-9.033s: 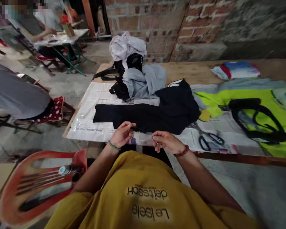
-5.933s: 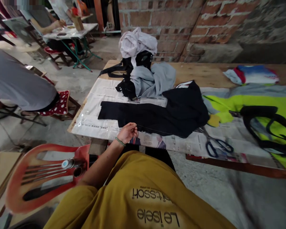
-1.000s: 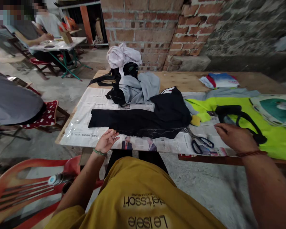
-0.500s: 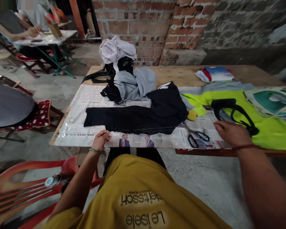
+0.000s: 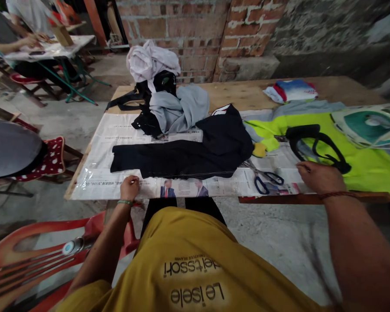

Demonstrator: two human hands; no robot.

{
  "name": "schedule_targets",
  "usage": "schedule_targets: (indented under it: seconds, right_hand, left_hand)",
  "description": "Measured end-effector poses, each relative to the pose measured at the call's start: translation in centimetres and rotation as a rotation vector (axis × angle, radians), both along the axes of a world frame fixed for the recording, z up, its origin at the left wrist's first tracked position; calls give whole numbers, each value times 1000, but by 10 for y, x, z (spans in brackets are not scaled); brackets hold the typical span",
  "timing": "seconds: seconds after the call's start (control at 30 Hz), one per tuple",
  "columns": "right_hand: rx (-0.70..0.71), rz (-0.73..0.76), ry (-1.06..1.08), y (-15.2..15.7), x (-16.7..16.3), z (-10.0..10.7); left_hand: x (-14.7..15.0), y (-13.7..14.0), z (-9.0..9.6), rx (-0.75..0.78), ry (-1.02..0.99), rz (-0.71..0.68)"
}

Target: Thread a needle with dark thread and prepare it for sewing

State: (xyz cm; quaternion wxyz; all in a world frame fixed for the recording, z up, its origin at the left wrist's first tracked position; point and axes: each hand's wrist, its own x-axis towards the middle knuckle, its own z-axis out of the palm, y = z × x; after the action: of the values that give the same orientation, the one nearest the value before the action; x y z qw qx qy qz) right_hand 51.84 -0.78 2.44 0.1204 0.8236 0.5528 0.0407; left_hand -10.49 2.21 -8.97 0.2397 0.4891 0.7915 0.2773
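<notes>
A thin pale thread point(image 5: 211, 173) runs across the lower edge of a dark garment point(image 5: 178, 158) lying on the newspaper-covered table. Its left end leads toward my left hand point(image 5: 130, 188), closed in a fist beside the garment's lower left corner. Far to the right, my right hand point(image 5: 321, 177) is closed in a pinch just in front of a black strap loop point(image 5: 318, 149); the thread's right stretch is too fine to follow. Between the hands, nearer the right one, lie scissors point(image 5: 269, 181) with dark blue handles, their blades partly tucked beside the garment.
A green and white iron point(image 5: 372, 125) stands on a neon yellow garment point(image 5: 299, 125) at right. Grey cloth point(image 5: 185, 108) and a pale bundle point(image 5: 149, 63) are heaped at back left. A red chair point(image 5: 29, 255) holds a bottle point(image 5: 72, 247). People sit at another table point(image 5: 81, 45).
My left hand has moved slightly left and closed tighter. My right hand has shifted a little right. The thread now lies lower against the dark garment, and the view has tilted slightly.
</notes>
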Motion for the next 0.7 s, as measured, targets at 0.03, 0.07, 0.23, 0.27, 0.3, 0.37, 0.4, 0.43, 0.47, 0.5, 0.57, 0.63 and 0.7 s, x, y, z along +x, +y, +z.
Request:
schedule_targets:
  seconds: [0.03,0.07,0.23,0.27,0.3,0.37,0.4,0.43,0.47,0.5,0.57,0.63,0.7]
  right_hand:
    - [-18,-12,0,0,1,-1]
    - [-32,-17,-3,-1,3,-2]
    - [-68,-40,0,-4,8,-10]
    - [-70,-53,5,-5,10,-11]
    - [-73,-68,9,-6,11,-12]
    - [-74,-100,9,-8,16,-14]
    - [-69,-114,4,-9,19,-15]
    - [-64,-124,-1,-10,22,-16]
    - [-59,-128,-2,-11,26,-16]
    - [-56,-129,2,-12,29,-17]
    - [-52,-130,14,-14,36,-19]
    - [-44,-133,24,-16,44,-21]
    - [-15,-136,18,-19,53,-25]
  left_hand:
    - [-1,0,-1,-5,26,-13]
    - [-2,-1,-2,-8,46,-32]
    - [-1,-3,-2,11,192,-124]
    - [0,-3,-1,10,215,-139]
    - [1,-3,-1,7,236,-153]
    - [2,-2,1,-4,279,-180]
    - [2,-2,1,-10,298,-192]
    - [3,-2,2,-14,313,-201]
    - [3,-2,2,-17,324,-207]
    - [3,-2,2,-17,330,-212]
    - [3,-2,2,-11,333,-218]
    - [4,-2,2,-2,330,-216]
    - [4,-2,2,5,325,-216]
